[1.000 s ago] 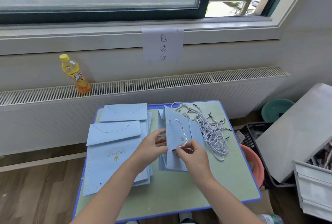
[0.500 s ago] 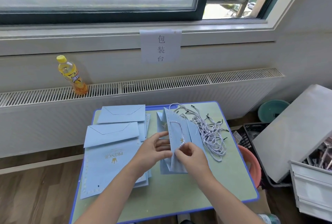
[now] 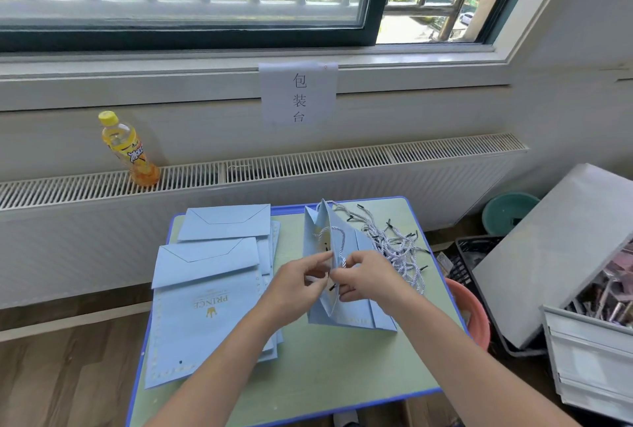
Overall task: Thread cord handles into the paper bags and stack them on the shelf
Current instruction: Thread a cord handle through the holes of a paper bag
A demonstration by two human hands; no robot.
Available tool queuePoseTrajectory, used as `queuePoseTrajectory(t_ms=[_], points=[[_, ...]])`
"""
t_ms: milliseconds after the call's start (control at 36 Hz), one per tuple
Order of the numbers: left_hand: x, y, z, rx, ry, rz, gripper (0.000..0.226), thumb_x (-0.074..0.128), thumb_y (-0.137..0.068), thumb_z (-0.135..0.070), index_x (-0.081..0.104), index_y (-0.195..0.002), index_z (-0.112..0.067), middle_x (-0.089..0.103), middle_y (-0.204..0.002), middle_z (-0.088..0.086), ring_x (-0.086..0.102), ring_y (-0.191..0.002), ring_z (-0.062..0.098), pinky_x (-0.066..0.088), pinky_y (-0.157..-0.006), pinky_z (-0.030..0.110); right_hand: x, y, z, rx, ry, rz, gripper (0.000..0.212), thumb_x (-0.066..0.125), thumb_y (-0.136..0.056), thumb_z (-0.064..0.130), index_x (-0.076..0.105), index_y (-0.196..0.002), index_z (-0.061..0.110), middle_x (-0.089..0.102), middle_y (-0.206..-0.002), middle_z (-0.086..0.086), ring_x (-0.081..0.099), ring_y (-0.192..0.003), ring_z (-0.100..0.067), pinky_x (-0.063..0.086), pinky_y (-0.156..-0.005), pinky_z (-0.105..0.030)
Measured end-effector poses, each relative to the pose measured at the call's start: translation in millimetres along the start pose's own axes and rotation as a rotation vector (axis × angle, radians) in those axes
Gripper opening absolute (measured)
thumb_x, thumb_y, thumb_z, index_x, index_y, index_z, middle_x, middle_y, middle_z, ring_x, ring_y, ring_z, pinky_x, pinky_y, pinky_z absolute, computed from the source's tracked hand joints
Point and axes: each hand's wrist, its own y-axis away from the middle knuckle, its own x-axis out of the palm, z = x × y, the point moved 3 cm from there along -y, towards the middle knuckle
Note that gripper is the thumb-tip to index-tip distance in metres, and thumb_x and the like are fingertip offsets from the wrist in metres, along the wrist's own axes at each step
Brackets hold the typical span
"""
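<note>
Bag (image 3: 346, 289) stands half-open at the middle of the small table (image 3: 325, 375), both hands at its upper edge. The left hand (image 3: 294, 284) pinches the paper wall; the right hand (image 3: 368, 277) pinches the cord (image 3: 337, 238) at the punched hole. A hard tug would likely tear the hole or pull the black tip back out. Loose cords (image 3: 394, 248) lie just right of the bag, near the table's right edge, and could get swept off. Flat bags (image 3: 205, 289) fill the left; free room is in front.

On the blue-edged table (image 3: 308, 375) both hands meet at a half-open paper bag (image 3: 346, 310) — left hand (image 3: 296, 284) pinching its edge, right hand (image 3: 368, 277) pinching the cord (image 3: 337, 238) — flat bags (image 3: 205, 289) stacked beside, loose cords (image 3: 397, 248) behind
</note>
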Motion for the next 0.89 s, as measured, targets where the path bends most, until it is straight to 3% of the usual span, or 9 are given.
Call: queuePoseTrajectory(t_ms=[56,139,250,333,417,528,611,750,889], points=[[1,0,-1,-0.017,-0.024,0.004,0.043,0.064,-0.089,-0.008,0.06,-0.129,-0.022,0.07,-0.094,-0.009,0.065,-0.088,0.008,0.052,-0.086,0.025,-2,-1,1,-0.001,0.0,0.004,0.018,0.063,-0.082,-0.002,0.047,-0.079,0.006,0.054,-0.06,-0.011,0.051,-0.052,-0.02,0.058,-0.079,-0.045],[5,-2,-2,-0.049,-0.035,-0.015,0.029,0.069,-0.086,-0.006,0.064,-0.112,-0.017,0.07,-0.083,-0.006,0.065,-0.077,0.008,0.051,-0.075,0.017,-4,-1,0,-0.006,-0.012,0.011,0.018,0.063,-0.081,-0.004,0.047,-0.081,0.006,0.054,-0.064,-0.013,0.051,-0.055,-0.022,0.058,-0.079,-0.045],[9,-8,-1,-0.094,-0.083,-0.043,0.013,0.071,-0.085,-0.013,0.066,-0.095,-0.018,0.071,-0.08,-0.005,0.065,-0.075,0.01,0.05,-0.07,0.021,-6,0,1,-0.012,-0.024,0.016,0.018,0.064,-0.081,-0.003,0.048,-0.081,0.006,0.056,-0.066,-0.014,0.052,-0.054,-0.021,0.059,-0.076,-0.041],[11,-11,-1,-0.107,-0.089,-0.051,0.011,0.072,-0.084,-0.013,0.065,-0.09,-0.02,0.069,-0.075,-0.006,0.062,-0.069,0.006,0.048,-0.065,0.018,-8,0,2,-0.007,-0.034,0.018,0.018,0.064,-0.081,-0.003,0.049,-0.082,0.005,0.055,-0.065,-0.014,0.051,-0.054,-0.022,0.057,-0.073,-0.038],[12,-13,-4,-0.116,-0.139,-0.056,0.01,0.067,-0.085,-0.013,0.065,-0.093,-0.019,0.067,-0.076,-0.007,0.059,-0.069,0.007,0.042,-0.059,0.011,-10,-1,2,0.003,0.009,0.029,0.012,0.065,-0.082,0.003,0.054,-0.079,0.006,0.063,-0.069,-0.012,0.061,-0.061,-0.021,0.058,-0.07,-0.034],[7,-13,-4,-0.145,-0.192,-0.025,0.013,0.06,-0.082,-0.009,0.068,-0.088,-0.017,0.069,-0.077,-0.003,0.059,-0.07,0.011,0.044,-0.062,0.02,-20,-3,1,-0.04,0.098,-0.104,0.007,0.061,-0.082,0.004,0.059,-0.076,0.008,0.067,-0.074,-0.009,0.07,-0.069,-0.016,0.059,-0.068,-0.04],[9,-12,-7,-0.113,-0.204,0.02,0.017,0.056,-0.081,-0.007,0.067,-0.081,-0.021,0.063,-0.068,-0.006,0.052,-0.062,0.008,0.04,-0.058,0.018,-19,0,3,-0.037,0.063,-0.058,0.005,0.064,-0.084,0.012,0.063,-0.087,0.008,0.07,-0.082,-0.009,0.072,-0.077,-0.015,0.06,-0.067,-0.042],[12,-11,-18,-0.052,-0.274,-0.016,0.036,0.049,-0.078,0.0,0.074,-0.094,-0.021,0.052,-0.063,0.001,0.045,-0.064,0.017,0.036,-0.053,0.02,-10,4,8,0.014,0.089,-0.003,0.04,0.078,-0.077,0.036,0.062,-0.105,0.013,0.068,-0.089,0.0,0.07,-0.082,-0.012,0.061,-0.062,-0.034],[10,-10,-19,-0.035,-0.315,-0.007,0.039,0.049,-0.084,-0.003,0.073,-0.107,-0.024,0.046,-0.076,-0.003,0.045,-0.069,0.009,0.039,-0.065,0.024,-13,0,8,0.0,0.157,-0.041,0.027,0.077,-0.077,0.026,0.062,-0.094,0.01,0.068,-0.081,-0.002,0.069,-0.074,-0.012,0.062,-0.069,-0.04]])
